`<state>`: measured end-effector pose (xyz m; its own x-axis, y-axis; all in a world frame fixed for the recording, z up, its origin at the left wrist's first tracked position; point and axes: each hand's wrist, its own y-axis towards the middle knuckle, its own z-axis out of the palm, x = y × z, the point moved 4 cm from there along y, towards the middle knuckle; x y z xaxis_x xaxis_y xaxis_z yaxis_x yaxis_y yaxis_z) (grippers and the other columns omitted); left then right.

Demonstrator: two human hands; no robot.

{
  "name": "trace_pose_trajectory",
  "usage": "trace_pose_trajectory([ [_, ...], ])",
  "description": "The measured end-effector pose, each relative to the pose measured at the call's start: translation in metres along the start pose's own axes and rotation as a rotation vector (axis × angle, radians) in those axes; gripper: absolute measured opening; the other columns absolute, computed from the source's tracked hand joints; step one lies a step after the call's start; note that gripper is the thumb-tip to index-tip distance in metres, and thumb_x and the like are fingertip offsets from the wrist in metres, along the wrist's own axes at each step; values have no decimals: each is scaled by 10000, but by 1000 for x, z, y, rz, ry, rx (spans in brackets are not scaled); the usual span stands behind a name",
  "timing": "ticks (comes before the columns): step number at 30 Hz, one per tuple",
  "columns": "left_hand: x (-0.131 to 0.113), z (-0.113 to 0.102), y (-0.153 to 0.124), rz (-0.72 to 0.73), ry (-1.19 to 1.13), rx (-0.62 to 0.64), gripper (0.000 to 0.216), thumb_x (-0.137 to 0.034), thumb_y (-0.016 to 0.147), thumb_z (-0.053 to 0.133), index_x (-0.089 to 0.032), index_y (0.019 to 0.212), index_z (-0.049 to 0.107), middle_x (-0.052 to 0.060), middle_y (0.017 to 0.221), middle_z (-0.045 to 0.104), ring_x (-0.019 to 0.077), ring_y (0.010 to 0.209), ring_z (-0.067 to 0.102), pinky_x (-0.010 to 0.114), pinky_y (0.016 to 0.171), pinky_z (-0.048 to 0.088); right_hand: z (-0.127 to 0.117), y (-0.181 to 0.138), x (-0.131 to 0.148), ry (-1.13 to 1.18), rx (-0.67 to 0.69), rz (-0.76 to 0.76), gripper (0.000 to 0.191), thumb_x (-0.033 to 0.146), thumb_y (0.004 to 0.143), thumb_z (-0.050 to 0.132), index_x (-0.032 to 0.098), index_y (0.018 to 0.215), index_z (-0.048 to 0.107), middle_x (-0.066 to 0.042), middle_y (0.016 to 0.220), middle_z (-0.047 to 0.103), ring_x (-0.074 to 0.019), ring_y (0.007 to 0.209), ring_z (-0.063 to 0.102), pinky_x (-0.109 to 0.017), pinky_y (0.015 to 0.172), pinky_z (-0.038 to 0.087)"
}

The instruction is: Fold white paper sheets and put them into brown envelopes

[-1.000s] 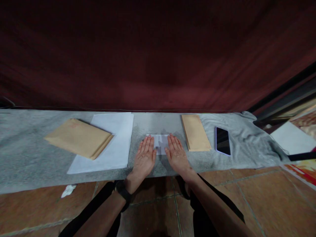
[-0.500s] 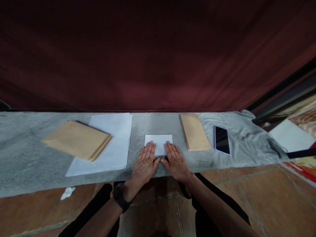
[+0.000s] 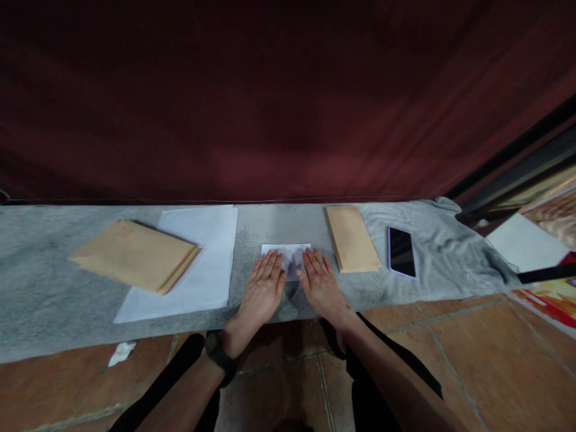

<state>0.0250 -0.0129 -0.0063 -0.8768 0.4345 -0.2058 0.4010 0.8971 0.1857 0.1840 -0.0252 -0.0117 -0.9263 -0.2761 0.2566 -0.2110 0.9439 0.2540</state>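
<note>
A small white piece of paper (image 3: pixel 292 265), which looks folded, lies flat on the grey cloth in front of me. My left hand (image 3: pixel 262 289) rests flat over its left part, fingers stretched out and pointing away from me. On the right part of the paper lies my right hand (image 3: pixel 321 287), also flat with its fingers extended. Between the hands the middle of the paper shows, and its far edge sticks out past the fingertips. Parts of the paper under both palms are hidden.
Brown envelopes (image 3: pixel 135 255) overlap white paper sheets (image 3: pixel 209 264) on the left. More brown envelopes (image 3: pixel 353 240) and a phone (image 3: pixel 401 252) lie to the right. The grey cloth (image 3: pixel 40 288) covers a narrow table before a dark red curtain (image 3: pixel 288 120). Crumpled tissue (image 3: pixel 121 353) is on the tiled floor.
Both hands have slid slightly forward over the paper, covering more of it. Their thumbs have moved apart. The whole view has shifted a little.
</note>
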Motion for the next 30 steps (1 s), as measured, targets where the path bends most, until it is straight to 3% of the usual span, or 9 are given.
trace_pose_trajectory([
  [5,-3,17,19,25,10,41,573,-238,1007,267,-37,1536,353,176,1624,346,246,1542,229,458,1255,252,9,24,18,67,47,-16,575,390,1086,227,75,1531,411,-131,1584,424,-228,1504,330,-427,1232,301],
  [10,1,30,21,2,60,20,590,-188,976,265,-82,1552,333,153,1622,363,229,1543,224,464,1253,236,29,25,19,4,83,8,594,426,1079,304,58,1536,394,-159,1591,398,-237,1513,310,-421,1239,275],
  [17,19,26,19,-107,72,14,603,-302,1016,269,-18,1543,333,187,1613,361,262,1535,253,450,1252,239,34,16,-2,-79,-43,27,645,455,1065,354,40,1559,334,-201,1588,389,-282,1503,324,-467,1216,289],
  [23,23,22,18,-175,103,35,618,-360,1032,277,-20,1544,343,186,1614,355,272,1526,282,436,1259,218,36,14,-12,-94,-39,42,657,465,1064,331,47,1571,309,-195,1603,363,-288,1500,329,-471,1215,284],
  [27,25,18,16,-159,70,42,644,-416,1024,343,-35,1543,351,196,1619,337,284,1534,257,458,1259,218,36,14,-13,-104,-21,46,668,477,1063,327,46,1573,304,-191,1612,342,-295,1502,324,-477,1217,272],
  [30,24,14,13,-56,44,83,692,-500,993,440,-75,1535,381,190,1630,318,304,1543,223,502,1257,208,34,15,-13,-105,-12,47,664,470,1063,340,40,1568,311,-189,1612,340,-298,1503,320,-470,1218,270],
])
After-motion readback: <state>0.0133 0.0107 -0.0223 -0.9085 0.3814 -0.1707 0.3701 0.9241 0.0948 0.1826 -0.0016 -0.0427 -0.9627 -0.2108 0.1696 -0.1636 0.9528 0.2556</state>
